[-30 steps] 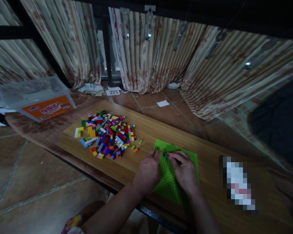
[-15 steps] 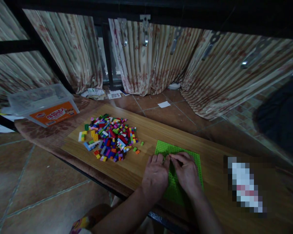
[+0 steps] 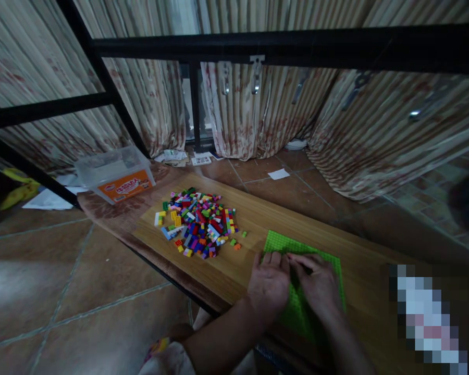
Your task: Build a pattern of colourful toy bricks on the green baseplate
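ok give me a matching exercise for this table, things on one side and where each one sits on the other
Things:
1 green baseplate
2 brick pile
3 clear box
4 white paper scrap

Places:
a under the left hand and right hand
b on the floor tiles near the curtain
c on the wooden board, left of both hands
d on the brown mat, past the board's left end

Pairs: 1-a, 2-c, 3-d, 4-b
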The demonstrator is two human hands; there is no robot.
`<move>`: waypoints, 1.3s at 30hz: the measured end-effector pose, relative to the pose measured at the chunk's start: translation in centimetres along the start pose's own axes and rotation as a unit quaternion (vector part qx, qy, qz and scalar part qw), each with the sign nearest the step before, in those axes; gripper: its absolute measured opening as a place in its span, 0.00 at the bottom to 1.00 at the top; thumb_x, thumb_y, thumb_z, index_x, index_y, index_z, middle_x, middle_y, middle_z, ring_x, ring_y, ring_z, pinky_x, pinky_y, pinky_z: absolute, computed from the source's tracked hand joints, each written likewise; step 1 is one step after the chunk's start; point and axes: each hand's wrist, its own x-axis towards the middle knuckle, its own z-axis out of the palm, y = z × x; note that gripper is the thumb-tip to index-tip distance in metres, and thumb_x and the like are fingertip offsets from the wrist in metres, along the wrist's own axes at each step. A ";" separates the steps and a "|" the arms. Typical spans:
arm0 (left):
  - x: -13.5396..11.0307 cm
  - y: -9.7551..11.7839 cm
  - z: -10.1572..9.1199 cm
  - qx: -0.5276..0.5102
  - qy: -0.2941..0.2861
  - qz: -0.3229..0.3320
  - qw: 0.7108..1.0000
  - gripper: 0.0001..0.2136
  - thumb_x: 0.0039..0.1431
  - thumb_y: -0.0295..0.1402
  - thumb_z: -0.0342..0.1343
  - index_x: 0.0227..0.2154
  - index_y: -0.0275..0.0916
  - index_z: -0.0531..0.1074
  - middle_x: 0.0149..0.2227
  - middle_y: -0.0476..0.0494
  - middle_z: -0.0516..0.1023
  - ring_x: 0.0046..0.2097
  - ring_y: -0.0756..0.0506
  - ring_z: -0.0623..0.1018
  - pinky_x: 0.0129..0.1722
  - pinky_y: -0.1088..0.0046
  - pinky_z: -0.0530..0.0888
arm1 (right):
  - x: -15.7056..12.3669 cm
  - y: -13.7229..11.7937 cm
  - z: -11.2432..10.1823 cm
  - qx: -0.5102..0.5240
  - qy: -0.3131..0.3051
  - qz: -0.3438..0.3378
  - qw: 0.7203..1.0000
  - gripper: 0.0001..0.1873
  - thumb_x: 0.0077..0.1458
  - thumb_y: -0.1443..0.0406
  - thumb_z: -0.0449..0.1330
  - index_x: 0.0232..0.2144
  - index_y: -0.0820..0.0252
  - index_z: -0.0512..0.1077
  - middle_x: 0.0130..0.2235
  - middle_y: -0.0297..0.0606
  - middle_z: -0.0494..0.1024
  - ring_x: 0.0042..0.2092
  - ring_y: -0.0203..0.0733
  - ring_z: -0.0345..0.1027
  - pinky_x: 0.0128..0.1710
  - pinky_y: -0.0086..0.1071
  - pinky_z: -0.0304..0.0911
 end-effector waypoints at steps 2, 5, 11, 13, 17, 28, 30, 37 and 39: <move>-0.4 -0.5 -0.2 -0.033 0.013 0.000 0.999 0.18 0.61 0.26 0.41 0.53 0.34 0.66 0.45 0.38 0.72 0.46 0.40 0.71 0.50 0.59 0.68 | -0.1 -0.1 -0.1 0.003 -0.011 -0.010 1.000 0.17 0.56 0.52 0.54 0.35 0.51 0.80 0.35 0.39 0.77 0.39 0.45 0.68 0.44 0.42 0.61; -0.6 -1.4 0.0 -0.099 0.029 0.007 0.995 0.21 0.57 0.25 0.46 0.54 0.36 0.65 0.45 0.39 0.73 0.46 0.41 0.71 0.51 0.62 0.68 | -0.1 0.2 -0.5 0.018 -0.035 -0.010 0.999 0.17 0.55 0.52 0.56 0.39 0.50 0.79 0.37 0.38 0.77 0.41 0.45 0.68 0.46 0.43 0.62; -0.1 -2.7 -0.2 -0.237 0.053 -0.055 0.968 0.25 0.55 0.21 0.44 0.57 0.34 0.62 0.49 0.37 0.72 0.49 0.44 0.73 0.52 0.68 0.70 | 0.2 0.2 -0.9 0.082 -0.009 0.013 0.997 0.19 0.54 0.53 0.58 0.44 0.55 0.76 0.41 0.41 0.77 0.44 0.46 0.69 0.46 0.42 0.63; 0.0 -3.1 -0.8 -0.269 0.053 -0.077 0.959 0.24 0.56 0.22 0.43 0.57 0.34 0.62 0.49 0.37 0.73 0.48 0.45 0.75 0.50 0.70 0.71 | 0.2 -0.1 -0.8 0.050 -0.005 -0.010 0.999 0.18 0.54 0.53 0.59 0.43 0.55 0.76 0.41 0.41 0.77 0.45 0.46 0.68 0.47 0.43 0.62; -0.1 -3.5 -1.6 -0.281 0.057 -0.094 0.953 0.22 0.57 0.23 0.43 0.55 0.33 0.65 0.49 0.37 0.73 0.47 0.45 0.76 0.50 0.69 0.71 | 0.2 -0.9 -0.4 -0.049 -0.026 -0.059 0.997 0.16 0.55 0.53 0.58 0.40 0.53 0.77 0.40 0.40 0.76 0.43 0.48 0.66 0.47 0.45 0.60; -0.9 -3.2 -1.0 -0.250 0.057 -0.072 0.964 0.19 0.58 0.28 0.45 0.52 0.36 0.66 0.48 0.38 0.73 0.46 0.43 0.75 0.50 0.66 0.72 | 0.1 -0.3 0.6 -0.041 -0.014 -0.069 0.997 0.18 0.55 0.50 0.56 0.37 0.55 0.77 0.38 0.40 0.76 0.41 0.48 0.67 0.45 0.43 0.61; -1.0 -3.1 -1.2 -0.247 0.054 -0.073 0.965 0.18 0.58 0.28 0.45 0.51 0.36 0.67 0.46 0.38 0.74 0.46 0.42 0.75 0.50 0.65 0.72 | 0.1 -0.2 0.8 -0.039 -0.018 -0.066 0.997 0.19 0.55 0.49 0.56 0.37 0.54 0.77 0.38 0.40 0.76 0.41 0.48 0.67 0.45 0.43 0.61; -1.5 -2.9 -1.6 -0.228 0.048 -0.067 0.970 0.19 0.57 0.29 0.45 0.50 0.34 0.67 0.45 0.36 0.74 0.46 0.40 0.74 0.49 0.63 0.72 | 0.1 0.2 0.8 -0.028 -0.046 -0.051 0.997 0.20 0.53 0.47 0.55 0.36 0.53 0.77 0.39 0.40 0.77 0.42 0.48 0.69 0.46 0.44 0.62; -1.5 -2.9 -1.7 -0.222 0.045 -0.062 0.972 0.18 0.57 0.30 0.44 0.49 0.33 0.68 0.44 0.35 0.74 0.45 0.40 0.74 0.48 0.63 0.72 | 0.1 0.4 0.8 -0.026 -0.052 -0.043 0.997 0.20 0.53 0.47 0.55 0.36 0.52 0.77 0.39 0.39 0.77 0.42 0.48 0.70 0.45 0.43 0.62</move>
